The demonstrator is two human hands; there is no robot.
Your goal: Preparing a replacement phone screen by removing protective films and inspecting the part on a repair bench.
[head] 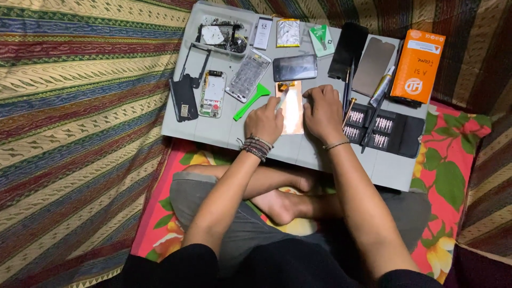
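The work in hand looked like prying at a copper-backed phone display panel (292,108), which lay flat near the middle of the grey worktop (314,154). The left hand (264,121) was closed on a thin metal blade (282,99) whose tip rested on the panel's upper part. The right hand (321,111) pressed down on the panel's right edge, fingers curled, gripping nothing that could be made out. The next move probably called for a shallow, steady stroke of the blade while the panel stayed pinned.

A green plastic pry tool (250,101) lay just left of the left hand. Right of the right hand sat an open black screwdriver bit case (381,132) and some slim tools, close enough to crowd that wrist. Farther up were a dark phone (295,68), a circuit board (213,94), and an orange box (417,65).
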